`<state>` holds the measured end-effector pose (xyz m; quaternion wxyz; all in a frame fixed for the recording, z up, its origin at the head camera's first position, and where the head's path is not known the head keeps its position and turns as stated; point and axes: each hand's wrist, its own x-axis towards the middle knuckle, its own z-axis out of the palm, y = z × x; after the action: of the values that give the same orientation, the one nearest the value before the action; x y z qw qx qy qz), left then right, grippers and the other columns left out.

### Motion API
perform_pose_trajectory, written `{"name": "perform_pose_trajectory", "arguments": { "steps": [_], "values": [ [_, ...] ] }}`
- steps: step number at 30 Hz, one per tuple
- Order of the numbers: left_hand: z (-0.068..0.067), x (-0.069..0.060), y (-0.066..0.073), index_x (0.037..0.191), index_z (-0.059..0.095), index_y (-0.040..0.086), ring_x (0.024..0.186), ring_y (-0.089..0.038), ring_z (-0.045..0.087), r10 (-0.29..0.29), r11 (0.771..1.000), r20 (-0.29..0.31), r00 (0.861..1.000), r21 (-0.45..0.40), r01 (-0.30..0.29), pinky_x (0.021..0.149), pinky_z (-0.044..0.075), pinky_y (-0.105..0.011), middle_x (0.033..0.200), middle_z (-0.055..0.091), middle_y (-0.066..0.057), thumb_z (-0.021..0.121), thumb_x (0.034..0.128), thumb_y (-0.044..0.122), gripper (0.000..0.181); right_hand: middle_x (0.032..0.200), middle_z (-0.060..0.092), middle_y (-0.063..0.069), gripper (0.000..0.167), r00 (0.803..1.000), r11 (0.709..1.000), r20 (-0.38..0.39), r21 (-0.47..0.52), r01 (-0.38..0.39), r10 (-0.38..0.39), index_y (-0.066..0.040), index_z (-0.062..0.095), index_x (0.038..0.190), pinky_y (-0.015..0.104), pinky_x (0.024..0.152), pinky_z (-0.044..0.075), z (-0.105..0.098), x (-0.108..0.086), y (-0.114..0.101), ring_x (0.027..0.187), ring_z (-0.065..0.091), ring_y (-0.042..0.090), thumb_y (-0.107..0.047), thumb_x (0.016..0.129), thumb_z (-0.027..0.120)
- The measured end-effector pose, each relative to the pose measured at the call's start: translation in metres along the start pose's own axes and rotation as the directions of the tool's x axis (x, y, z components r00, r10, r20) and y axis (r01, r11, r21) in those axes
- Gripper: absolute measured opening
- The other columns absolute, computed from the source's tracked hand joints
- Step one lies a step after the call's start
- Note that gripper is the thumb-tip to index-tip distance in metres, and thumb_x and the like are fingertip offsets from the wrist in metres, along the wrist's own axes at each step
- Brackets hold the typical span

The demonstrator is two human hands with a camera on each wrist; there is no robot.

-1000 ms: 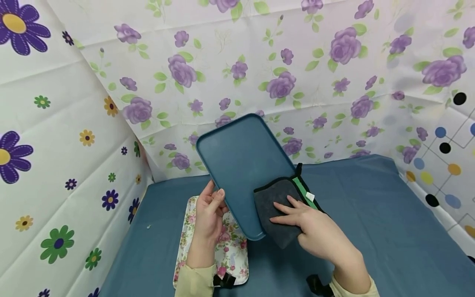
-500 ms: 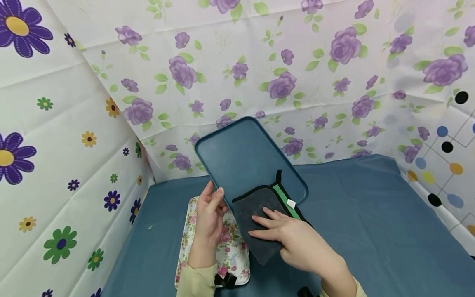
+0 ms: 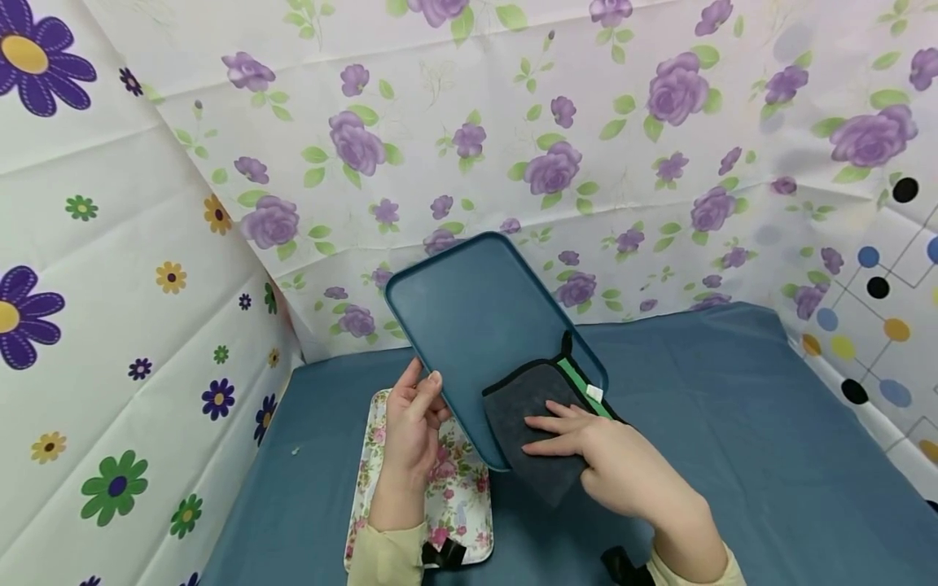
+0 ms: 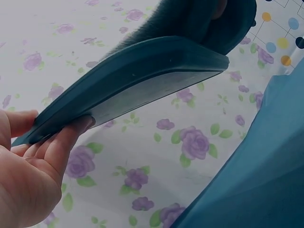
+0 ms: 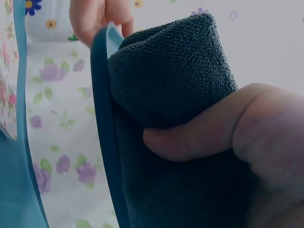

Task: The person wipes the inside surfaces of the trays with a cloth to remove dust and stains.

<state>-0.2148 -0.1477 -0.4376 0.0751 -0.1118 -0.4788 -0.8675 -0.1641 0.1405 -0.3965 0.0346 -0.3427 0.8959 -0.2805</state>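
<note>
A blue rectangular tray (image 3: 484, 325) is held up at a tilt above the table. My left hand (image 3: 414, 435) grips its left edge, thumb on the upper side and fingers beneath, as the left wrist view shows of the tray (image 4: 128, 85). Against the tray's lower right part lies a folded dark grey cloth (image 3: 531, 415) with black edging, a green strip and a small white tag. My right hand (image 3: 615, 456) presses on this cloth with spread, fairly straight fingers. In the right wrist view, the thumb rests along the fuzzy cloth (image 5: 166, 71).
A white tray with a floral print (image 3: 458, 521) lies on the blue-covered table (image 3: 733, 423), partly behind my left forearm. Flower-patterned sheets (image 3: 454, 187) hang at the back and left, and a dotted sheet hangs at the right.
My right hand slid the cloth down and left across the tray, then part of the way back up and right. The left hand and the blue tray have stayed nearly still.
</note>
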Motion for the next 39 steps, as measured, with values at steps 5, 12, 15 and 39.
{"name": "perform_pose_trajectory", "arguments": {
  "steps": [5, 12, 15, 39],
  "values": [
    [0.0, 0.0, 0.001, 0.163, 0.038, -0.005, 0.08, -0.015, 0.077, 0.007, 1.0, 0.011, 1.0, 0.001, -0.007, 0.072, 0.062, -0.029, 0.098, 0.08, -0.002, 0.057, 0.1108, 0.004, 0.056, 0.157, 0.056, -0.006, 0.098, 0.996, 0.996, -0.023, 0.038, -0.08, 0.081, -0.03, 0.076, 0.137, 0.031, 0.055, 0.034, -0.008, -0.006, 0.012, 0.156, 0.038, 0.031, 0.032, 0.071, 0.038],
    [0.0, -0.002, 0.001, 0.161, 0.041, -0.006, 0.079, -0.015, 0.077, 0.008, 1.0, 0.016, 1.0, -0.009, -0.008, 0.072, 0.063, -0.029, 0.096, 0.08, -0.001, 0.057, 0.1104, 0.002, 0.053, 0.158, 0.056, -0.004, 0.097, 0.991, 0.992, -0.056, 0.054, -0.118, 0.121, -0.026, 0.076, 0.136, 0.033, 0.049, 0.013, -0.012, -0.011, 0.022, 0.156, 0.037, 0.033, 0.032, 0.071, 0.035],
    [-0.001, -0.003, 0.0, 0.16, 0.041, -0.006, 0.078, -0.014, 0.076, 0.008, 1.0, 0.018, 1.0, -0.01, -0.008, 0.07, 0.062, -0.028, 0.096, 0.08, -0.001, 0.058, 0.1103, 0.003, 0.053, 0.158, 0.056, -0.003, 0.097, 0.99, 0.991, -0.054, 0.054, -0.124, 0.127, -0.026, 0.076, 0.137, 0.033, 0.049, 0.013, -0.012, -0.012, 0.024, 0.156, 0.036, 0.034, 0.031, 0.07, 0.034],
    [0.001, -0.003, 0.003, 0.157, 0.048, -0.003, 0.067, -0.011, 0.067, 0.02, 1.0, 0.035, 0.999, -0.008, -0.02, 0.062, 0.053, -0.024, 0.085, 0.075, 0.0, 0.057, 0.1102, 0.002, 0.048, 0.16, 0.054, 0.002, 0.098, 0.988, 0.989, -0.056, 0.057, -0.138, 0.141, -0.022, 0.074, 0.14, 0.03, 0.049, 0.022, -0.02, -0.018, 0.029, 0.158, 0.032, 0.038, 0.031, 0.069, 0.032]
  ]
}}
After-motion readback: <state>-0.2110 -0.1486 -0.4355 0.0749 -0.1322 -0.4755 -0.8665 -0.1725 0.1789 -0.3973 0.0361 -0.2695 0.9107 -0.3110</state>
